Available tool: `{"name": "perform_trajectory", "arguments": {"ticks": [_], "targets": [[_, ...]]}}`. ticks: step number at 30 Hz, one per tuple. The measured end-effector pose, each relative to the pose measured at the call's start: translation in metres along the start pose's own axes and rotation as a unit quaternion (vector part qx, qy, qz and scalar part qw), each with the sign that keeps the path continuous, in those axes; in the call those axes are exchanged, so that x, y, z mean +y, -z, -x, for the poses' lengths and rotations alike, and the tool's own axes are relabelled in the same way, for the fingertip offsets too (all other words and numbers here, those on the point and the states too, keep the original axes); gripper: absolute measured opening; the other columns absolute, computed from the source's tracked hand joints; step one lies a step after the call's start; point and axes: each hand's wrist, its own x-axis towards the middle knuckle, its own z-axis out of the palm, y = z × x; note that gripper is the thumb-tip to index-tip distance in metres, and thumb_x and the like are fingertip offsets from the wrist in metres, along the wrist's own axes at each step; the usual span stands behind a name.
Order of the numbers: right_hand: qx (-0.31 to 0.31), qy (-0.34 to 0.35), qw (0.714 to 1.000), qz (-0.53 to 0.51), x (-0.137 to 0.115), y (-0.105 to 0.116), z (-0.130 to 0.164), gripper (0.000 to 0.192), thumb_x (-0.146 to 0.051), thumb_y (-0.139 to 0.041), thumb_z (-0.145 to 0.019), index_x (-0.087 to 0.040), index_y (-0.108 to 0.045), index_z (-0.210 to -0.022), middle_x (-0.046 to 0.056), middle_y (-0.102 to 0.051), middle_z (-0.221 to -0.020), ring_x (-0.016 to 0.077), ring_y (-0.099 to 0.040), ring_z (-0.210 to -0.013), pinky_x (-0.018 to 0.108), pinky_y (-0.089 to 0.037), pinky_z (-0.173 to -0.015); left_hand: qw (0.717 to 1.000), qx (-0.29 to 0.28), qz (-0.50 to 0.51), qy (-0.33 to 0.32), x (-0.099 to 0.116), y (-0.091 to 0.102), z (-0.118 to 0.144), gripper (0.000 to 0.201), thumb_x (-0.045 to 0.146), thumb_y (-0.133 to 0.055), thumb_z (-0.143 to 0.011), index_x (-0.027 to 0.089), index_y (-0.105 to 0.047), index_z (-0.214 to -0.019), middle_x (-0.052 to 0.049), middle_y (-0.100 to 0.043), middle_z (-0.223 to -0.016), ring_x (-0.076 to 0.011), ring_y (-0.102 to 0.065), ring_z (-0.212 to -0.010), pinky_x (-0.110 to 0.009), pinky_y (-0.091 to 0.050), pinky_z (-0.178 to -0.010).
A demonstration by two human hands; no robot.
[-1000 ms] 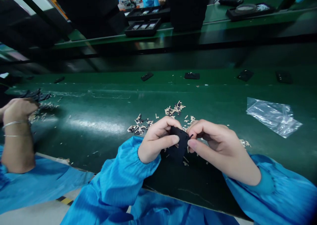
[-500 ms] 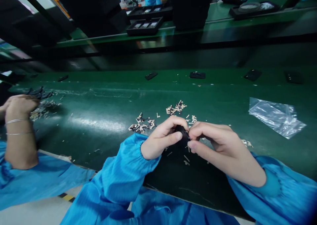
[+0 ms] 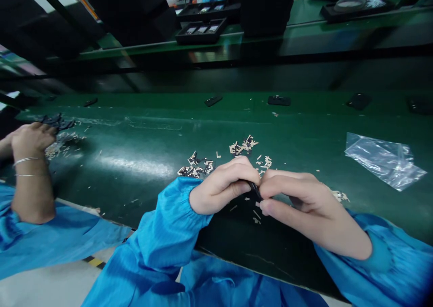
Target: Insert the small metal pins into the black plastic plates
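Two hands met over a glossy green surface: the left hand and right hand pinched together on one small black part, mostly hidden between the fingertips. Two loose heaps of tiny pale chips lay just beyond. One crinkled clear plastic bag sat well to the right. A co-worker's hand wore two thin bracelets. No writing was legible.

A factory assembly line. Long green conveyor belt across the middle, small black parts spaced along its far edge at 12 o'clock. Black component trays on a second green bench at 12. Blue work smocks at 6 and 9. Tiny trimmed scraps scattered at centre.
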Motion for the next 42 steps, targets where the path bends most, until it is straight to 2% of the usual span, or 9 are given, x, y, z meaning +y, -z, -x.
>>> {"name": "perform_trajectory", "arguments": {"ticks": [10,23,25,28,30,32,35,38,42], "targets": [[-0.011,-0.002,0.998,-0.058,0.004,-0.003,0.0,0.014,-0.02,-0.051,-0.085,-0.02,-0.051,-0.07,-0.002,-0.05,-0.067,0.0104,-0.048,-0.062,0.024,-0.038,-0.058,0.99,-0.012,-0.13,-0.057,0.01,0.007,-0.002,0.017,0.015,-0.038,-0.086,0.024,-0.052,-0.088,-0.003,-0.045,-0.075,-0.0151,-0.045,-0.072,-0.031,-0.041,-0.068],[-0.007,-0.042,0.998,-0.056,0.002,-0.004,-0.002,0.011,-0.013,-0.048,-0.082,-0.019,-0.051,-0.073,-0.001,-0.05,-0.067,0.0104,-0.048,-0.062,0.022,-0.039,-0.057,0.963,0.018,-0.265,-0.047,0.008,0.005,0.008,0.023,0.011,-0.044,-0.083,0.027,-0.058,-0.091,-0.001,-0.047,-0.076,-0.0153,-0.042,-0.074,-0.03,-0.038,-0.068],[0.003,-0.057,0.996,-0.067,0.005,0.001,-0.005,0.009,-0.018,-0.047,-0.084,-0.019,-0.051,-0.077,-0.001,-0.051,-0.068,0.0102,-0.049,-0.061,0.022,-0.04,-0.056,0.968,0.048,-0.242,-0.044,0.006,0.008,0.007,0.026,0.011,-0.042,-0.084,0.028,-0.055,-0.1,-0.002,-0.05,-0.079,-0.0152,-0.045,-0.075,-0.03,-0.039,-0.069],[0.055,-0.095,0.991,-0.071,0.018,0.012,-0.015,0.015,-0.028,-0.044,-0.088,-0.018,-0.05,-0.078,-0.001,-0.052,-0.069,0.0099,-0.052,-0.061,0.022,-0.043,-0.056,0.972,0.16,-0.171,0.019,-0.001,0.014,0.007,0.03,0.017,-0.042,-0.087,0.027,-0.047,-0.114,-0.004,-0.053,-0.089,-0.0161,-0.05,-0.081,-0.03,-0.043,-0.071],[0.064,-0.131,0.989,-0.015,0.032,0.018,-0.025,0.018,-0.029,-0.043,-0.088,-0.018,-0.05,-0.075,-0.001,-0.053,-0.067,0.01,-0.053,-0.06,0.022,-0.043,-0.057,0.963,0.225,-0.135,0.063,-0.009,0.017,0.008,0.028,0.022,-0.044,-0.087,0.026,-0.044,-0.114,-0.004,-0.053,-0.094,-0.0164,-0.052,-0.084,-0.029,-0.045,-0.072],[0.012,-0.156,0.982,0.105,0.048,0.019,-0.038,0.016,-0.025,-0.043,-0.087,-0.017,-0.051,-0.076,-0.001,-0.055,-0.068,0.0108,-0.054,-0.062,0.023,-0.043,-0.059,0.958,0.252,-0.104,0.088,-0.018,0.019,0.009,0.023,0.024,-0.046,-0.086,0.024,-0.043,-0.108,-0.003,-0.051,-0.093,-0.015,-0.053,-0.083,-0.028,-0.046,-0.07],[-0.068,-0.156,0.945,0.28,0.067,0.012,-0.055,0.01,-0.018,-0.045,-0.083,-0.018,-0.054,-0.079,0.001,-0.058,-0.076,0.0125,-0.055,-0.07,0.023,-0.042,-0.064,0.954,0.262,-0.085,0.119,-0.03,0.022,0.009,0.014,0.021,-0.044,-0.086,0.022,-0.041,-0.099,-0.002,-0.049,-0.088,-0.0123,-0.053,-0.075,-0.026,-0.045,-0.065],[-0.081,-0.16,0.919,0.351,0.078,0.001,-0.066,0.009,-0.016,-0.05,-0.077,-0.017,-0.057,-0.083,0.006,-0.057,-0.087,0.0176,-0.055,-0.078,0.027,-0.041,-0.066,0.941,0.265,-0.151,0.148,-0.039,0.026,0.009,0.008,0.016,-0.04,-0.085,0.019,-0.047,-0.088,-0.003,-0.049,-0.086,-0.0136,-0.054,-0.078,-0.027,-0.045,-0.067],[-0.088,-0.162,0.889,0.418,0.085,-0.004,-0.07,0.012,-0.016,-0.052,-0.075,-0.016,-0.057,-0.086,0.011,-0.054,-0.095,0.0231,-0.056,-0.083,0.029,-0.039,-0.062,0.916,0.245,-0.282,0.146,-0.044,0.029,0.008,0.018,0.008,-0.038,-0.082,0.016,-0.053,-0.078,-0.003,-0.051,-0.085,-0.0149,-0.053,-0.084,-0.029,-0.043,-0.076]]}}
